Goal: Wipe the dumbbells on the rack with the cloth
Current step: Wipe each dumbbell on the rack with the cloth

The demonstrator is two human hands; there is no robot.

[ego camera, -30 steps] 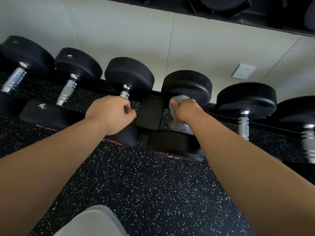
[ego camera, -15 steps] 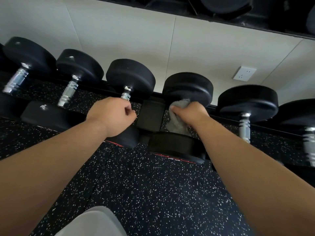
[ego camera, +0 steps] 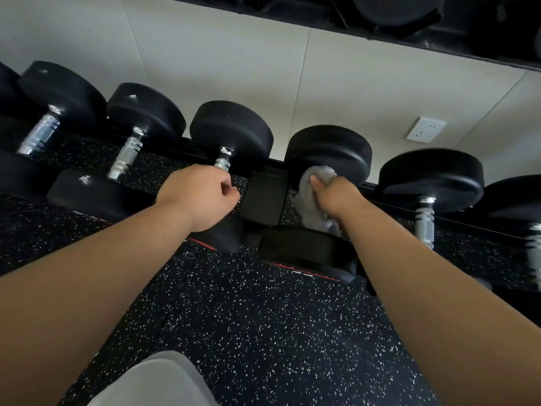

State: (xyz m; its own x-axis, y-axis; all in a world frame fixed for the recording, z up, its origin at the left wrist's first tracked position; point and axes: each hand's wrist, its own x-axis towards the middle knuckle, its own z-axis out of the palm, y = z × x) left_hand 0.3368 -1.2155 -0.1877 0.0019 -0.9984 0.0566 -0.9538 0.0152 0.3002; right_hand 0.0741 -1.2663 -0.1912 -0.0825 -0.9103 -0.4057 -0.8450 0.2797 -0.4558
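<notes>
Several black dumbbells with chrome handles lie in a row on a low black rack [ego camera: 266,197]. My right hand [ego camera: 336,196] grips a grey cloth [ego camera: 311,197] wrapped round the handle of the fourth dumbbell [ego camera: 328,150], thumb pressed on the cloth just under its far head. The handle itself is hidden by cloth and hand. My left hand [ego camera: 199,194] is curled round the handle of the third dumbbell [ego camera: 231,127], whose chrome shows just above my knuckles.
Black speckled rubber floor [ego camera: 263,332] lies in front of the rack. A white wall with a socket [ego camera: 426,129] stands behind. An upper shelf with more black weights [ego camera: 395,7] runs overhead. More dumbbells [ego camera: 430,177] sit to the right. My pale knee [ego camera: 158,382] shows at bottom.
My right hand has slid the cloth along the fourth dumbbell's handle and turned, so the thumb now lies on top. The left hand stays on the third handle.
</notes>
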